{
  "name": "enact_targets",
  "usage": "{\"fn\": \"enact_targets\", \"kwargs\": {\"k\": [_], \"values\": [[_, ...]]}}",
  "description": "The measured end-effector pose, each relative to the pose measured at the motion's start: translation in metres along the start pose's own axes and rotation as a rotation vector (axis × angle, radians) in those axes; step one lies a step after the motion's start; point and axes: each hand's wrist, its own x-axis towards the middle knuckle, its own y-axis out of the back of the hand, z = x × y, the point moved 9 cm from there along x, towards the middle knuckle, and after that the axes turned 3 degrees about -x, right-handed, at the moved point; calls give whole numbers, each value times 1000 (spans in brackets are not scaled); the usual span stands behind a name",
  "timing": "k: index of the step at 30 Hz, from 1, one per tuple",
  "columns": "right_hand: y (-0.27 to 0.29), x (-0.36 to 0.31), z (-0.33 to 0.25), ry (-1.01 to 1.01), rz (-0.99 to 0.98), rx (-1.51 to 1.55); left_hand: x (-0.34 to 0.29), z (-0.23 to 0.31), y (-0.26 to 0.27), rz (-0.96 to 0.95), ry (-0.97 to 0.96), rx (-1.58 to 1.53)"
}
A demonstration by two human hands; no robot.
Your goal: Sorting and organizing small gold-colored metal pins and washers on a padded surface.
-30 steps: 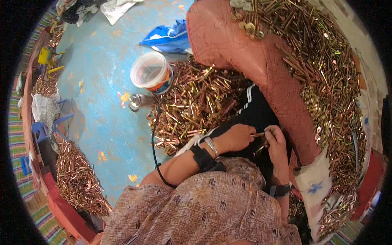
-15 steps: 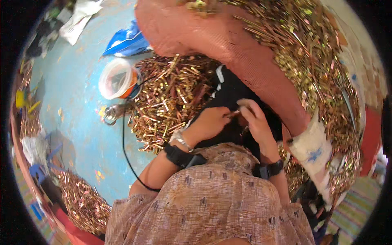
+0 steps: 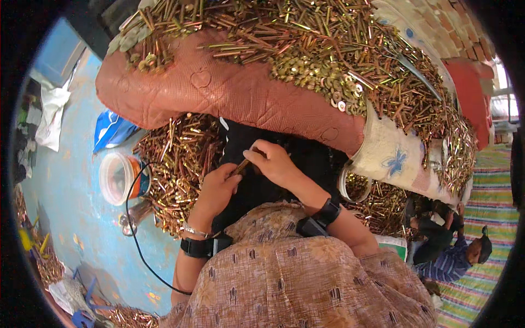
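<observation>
A short, slim brass-coloured metal bolt [image 3: 241, 166] is pinched between my two hands above black cloth [image 3: 240, 143]. My left hand [image 3: 214, 190] closes its thumb and fingers on the lower end. At the upper end, my right hand [image 3: 273, 162] grips it with thumb and bent fingers. Fingers cover much of the bolt, so any small part on it cannot be made out. Beyond my hands, a reddish-brown quilted cushion [image 3: 219, 87] carries heaped long metal bolts [image 3: 350, 41] and a patch of brass-coloured washers [image 3: 320, 76].
On the blue floor [image 3: 71, 191], left of me, lie a heap of bolts [image 3: 175, 175], a clear plastic tub [image 3: 112, 188], a glass jar [image 3: 133, 217] and a blue bag [image 3: 112, 131]. A black cable [image 3: 143, 257] runs to my left arm. Another person [image 3: 451, 254] is on the striped mat at right.
The whole view has turned, so the cushion and heaps appear shifted. My hands appear further left in the picture, still together, and the bolt between them shows more plainly.
</observation>
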Motion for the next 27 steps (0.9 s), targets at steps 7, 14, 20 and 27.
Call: {"fn": "enact_targets", "kwargs": {"k": [7,14,20,27], "values": [[100,4,-28,191,459,-91,7,-35,60,276,37,297],[150,27,-57,396,638,-348,12,-61,79,349,53,389],[142,50,-57,343,706,-660,40,54,86,433,-168,29],[129,56,-55,281,583,-823,88,151,78,601,-681,465]]}}
